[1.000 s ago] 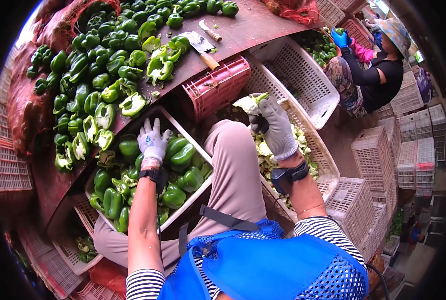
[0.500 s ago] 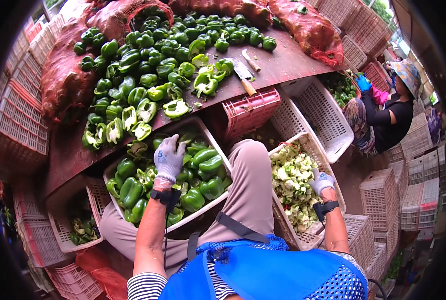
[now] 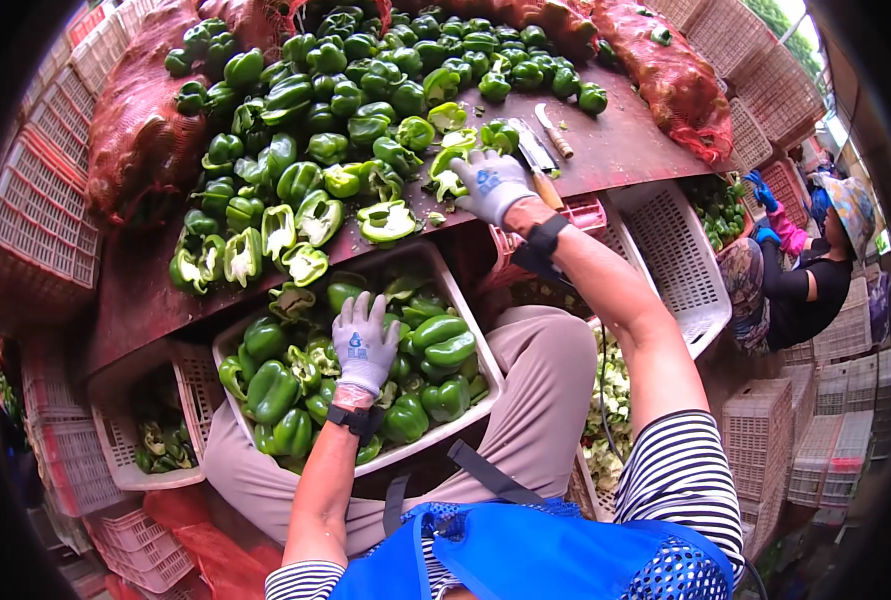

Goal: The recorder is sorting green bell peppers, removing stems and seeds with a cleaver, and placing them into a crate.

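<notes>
My left hand (image 3: 365, 345), in a pale work glove, rests with fingers apart on the green bell peppers (image 3: 445, 340) in a white crate (image 3: 428, 432) by my legs. Some of those peppers are cut pieces. Over the table's near edge, my gloved right hand (image 3: 496, 188) reaches with its fingers stretched toward a halved pepper (image 3: 447, 180); its fingertips seem to touch it. Just right of that hand lies a broad knife (image 3: 547, 188) with a wooden handle, beside a smaller knife (image 3: 556, 132). More halved peppers (image 3: 387, 222) lie cut side up along the edge.
Whole green peppers (image 3: 326, 100) are heaped on the reddish table (image 3: 626, 130). Red mesh sacks (image 3: 146, 140) flank the heap. Pale pepper cores (image 3: 606, 410) fill a crate under my right arm. A co-worker (image 3: 796, 260) sits at far right among stacked crates (image 3: 756, 430).
My right hand has left the crate of cores and moved up and left to the table's edge. My left hand stays over the peppers in the crate. The view has shifted slightly.
</notes>
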Available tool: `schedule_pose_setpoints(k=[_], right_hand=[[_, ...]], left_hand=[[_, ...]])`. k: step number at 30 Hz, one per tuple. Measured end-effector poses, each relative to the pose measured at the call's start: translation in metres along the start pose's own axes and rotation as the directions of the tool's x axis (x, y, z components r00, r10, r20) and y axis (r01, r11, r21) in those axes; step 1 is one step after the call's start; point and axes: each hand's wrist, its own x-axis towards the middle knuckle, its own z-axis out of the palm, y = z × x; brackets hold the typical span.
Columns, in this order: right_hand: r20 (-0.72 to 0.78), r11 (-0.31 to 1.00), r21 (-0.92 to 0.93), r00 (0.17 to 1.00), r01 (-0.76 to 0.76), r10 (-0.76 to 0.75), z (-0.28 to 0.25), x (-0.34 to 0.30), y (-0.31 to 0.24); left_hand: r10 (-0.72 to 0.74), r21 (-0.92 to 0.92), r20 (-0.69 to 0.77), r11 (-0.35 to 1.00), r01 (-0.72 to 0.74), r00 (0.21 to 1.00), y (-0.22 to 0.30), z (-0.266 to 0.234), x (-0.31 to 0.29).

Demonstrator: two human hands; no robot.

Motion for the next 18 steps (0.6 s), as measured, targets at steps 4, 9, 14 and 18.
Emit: schedule_pose_setpoints(k=[4,9,14,18], right_hand=[[-0.143,0.982,-0.189,0.990,-0.024,-0.003,0.083,0.045,-0.010],[-0.344,0.993,-0.115,0.939,-0.021,-0.020,0.084,0.034,-0.011],[-0.394,0.917,0.205,0.886,0.344,-0.244,-0.023,-0.029,-0.095],[-0.441,0.738,0.374,0.808,0.562,-0.391,-0.064,-0.121,-0.167]], left_hand=[[0.035,-0.122,-0.107,0.991,-0.048,0.994,-0.001,0.004,-0.001],[-0.160,-0.542,-0.089,0.836,0.087,0.983,-0.003,-0.009,-0.020],[-0.204,-0.773,0.582,-0.441,0.456,0.787,-0.009,-0.054,-0.030],[0.130,-0.581,0.401,-0.729,0.362,0.907,0.014,-0.098,-0.028]])
